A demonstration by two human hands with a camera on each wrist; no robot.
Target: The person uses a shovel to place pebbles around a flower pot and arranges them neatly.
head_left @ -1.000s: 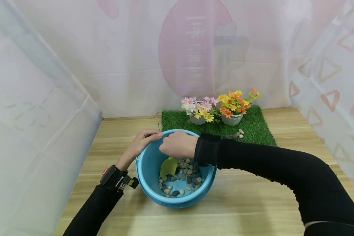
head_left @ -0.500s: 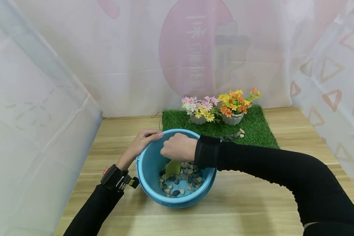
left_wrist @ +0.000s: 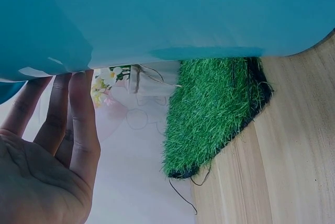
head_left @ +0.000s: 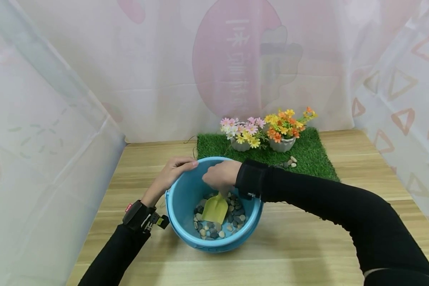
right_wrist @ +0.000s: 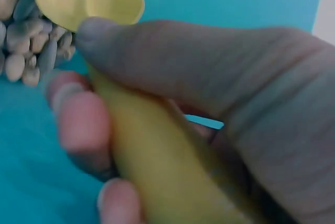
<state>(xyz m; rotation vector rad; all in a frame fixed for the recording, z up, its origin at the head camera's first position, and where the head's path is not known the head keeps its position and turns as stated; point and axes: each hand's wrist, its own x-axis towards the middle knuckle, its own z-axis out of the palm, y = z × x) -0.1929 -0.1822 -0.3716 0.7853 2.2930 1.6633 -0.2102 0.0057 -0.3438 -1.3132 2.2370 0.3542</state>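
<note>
A light blue bucket (head_left: 180, 190) stands on the table with grey and tan pebbles (head_left: 237, 216) over its bottom. My left hand (head_left: 173, 171) grips the bucket's far left rim, thumb over the edge. The left wrist view shows that hand's fingers (left_wrist: 84, 119) reaching up against the bucket's outer side. Inside the bucket, my right hand (head_left: 221, 174) holds a yellow toy shovel (head_left: 215, 209) by its handle. Its blade lies low among the pebbles. Up close in the right wrist view, thumb and fingers wrap the shovel handle (right_wrist: 152, 145).
Behind the bucket lies a green turf mat (head_left: 314, 159). On it stand a pot of pink and yellow flowers (head_left: 241, 135) and a pot of orange flowers (head_left: 284, 133), with a few pebbles (head_left: 292, 161) in front. Printed cloth (head_left: 157, 79) hangs around the wooden table (head_left: 289, 246).
My right hand has moved slightly right and turned the shovel, so its blade now shows broad and face-up, farther forward over the pebbles. The left hand stays on the rim.
</note>
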